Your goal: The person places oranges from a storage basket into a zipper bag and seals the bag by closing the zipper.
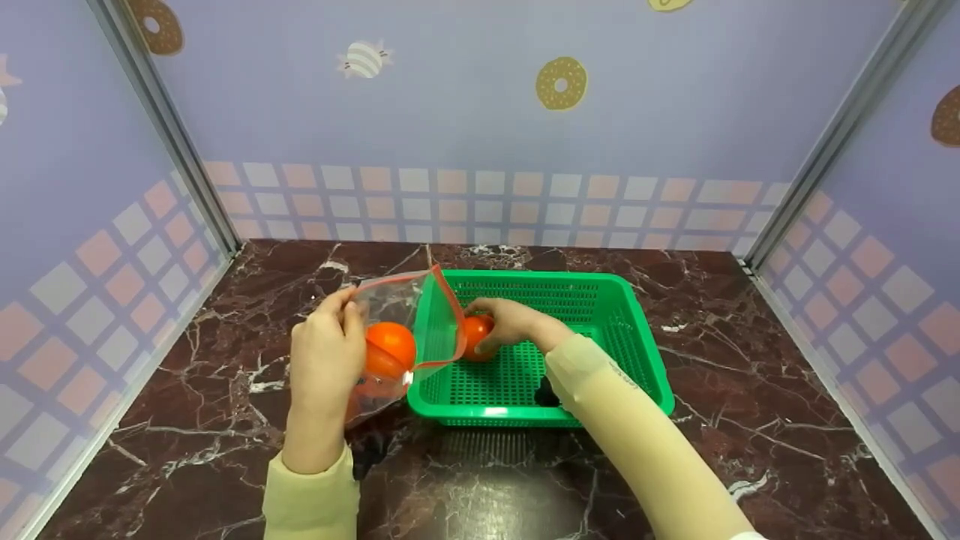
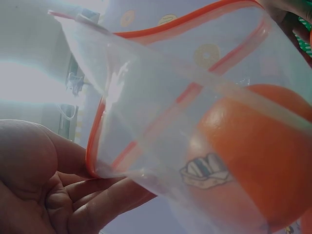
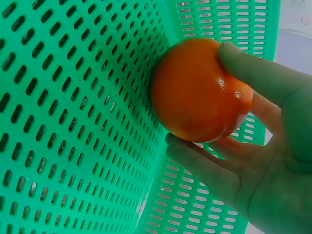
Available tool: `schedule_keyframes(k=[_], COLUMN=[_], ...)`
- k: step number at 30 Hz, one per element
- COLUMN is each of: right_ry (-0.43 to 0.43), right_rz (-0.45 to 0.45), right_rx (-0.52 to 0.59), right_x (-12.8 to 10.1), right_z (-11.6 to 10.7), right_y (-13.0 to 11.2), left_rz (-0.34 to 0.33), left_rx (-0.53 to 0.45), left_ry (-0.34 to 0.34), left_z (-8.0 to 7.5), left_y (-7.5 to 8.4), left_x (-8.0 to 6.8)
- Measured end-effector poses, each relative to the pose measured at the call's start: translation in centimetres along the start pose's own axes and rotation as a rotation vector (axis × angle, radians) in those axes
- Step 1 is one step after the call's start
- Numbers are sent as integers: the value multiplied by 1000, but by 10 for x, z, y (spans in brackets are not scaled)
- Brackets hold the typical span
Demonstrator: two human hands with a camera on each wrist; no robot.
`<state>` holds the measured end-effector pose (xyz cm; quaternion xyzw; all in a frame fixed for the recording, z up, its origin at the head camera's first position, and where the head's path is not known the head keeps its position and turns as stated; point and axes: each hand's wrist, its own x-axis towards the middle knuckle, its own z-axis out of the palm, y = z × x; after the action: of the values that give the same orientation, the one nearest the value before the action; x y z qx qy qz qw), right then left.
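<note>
Your left hand (image 1: 326, 352) is nearest, over the marble tabletop (image 1: 225, 420) just left of the basket. It grips a clear zip bag (image 1: 405, 330) with a red seal strip, fingers curled round the bag's left edge, mouth held open and tipped toward the basket. In the left wrist view the fingers (image 2: 97, 204) pinch the bag wall (image 2: 161, 122) right below the seal. At least one orange (image 1: 390, 349) is inside the bag; a second orange shape shows beneath it, hard to separate through the plastic. The bagged orange (image 2: 253, 165) carries a small sticker, print unreadable.

Your right hand (image 1: 506, 322) is down inside the green perforated basket (image 1: 637, 352), at its left wall. It's closed around a loose orange (image 1: 476, 334): thumb on top, fingers wrapped under, as the right wrist view shows (image 3: 273, 146). That orange (image 3: 197, 90) sits pressed against the basket's inner side wall (image 3: 73, 122); can't tell whether it's touching the floor or lifted off it. Bag edge and this orange are just beside each other, basket rim between them.

A small dark object (image 1: 546, 391) lies on the basket floor by your right sleeve; can't identify it.

Behind: lilac backdrop panels (image 1: 480, 112) with donut and candy prints, checkered band along the bottom.
</note>
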<state>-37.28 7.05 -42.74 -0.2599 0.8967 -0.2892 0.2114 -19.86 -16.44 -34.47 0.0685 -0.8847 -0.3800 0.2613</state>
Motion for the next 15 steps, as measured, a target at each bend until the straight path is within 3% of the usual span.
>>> schedule_keyframes(k=[15], right_ry=[21], right_rz=[-21], right_rx=[49], right_x=[-2], right_z=[-8], right_y=[-2], left_rz=[1], left_rx=[3], left_ry=[11], left_z=[0], left_y=[0], left_x=[0])
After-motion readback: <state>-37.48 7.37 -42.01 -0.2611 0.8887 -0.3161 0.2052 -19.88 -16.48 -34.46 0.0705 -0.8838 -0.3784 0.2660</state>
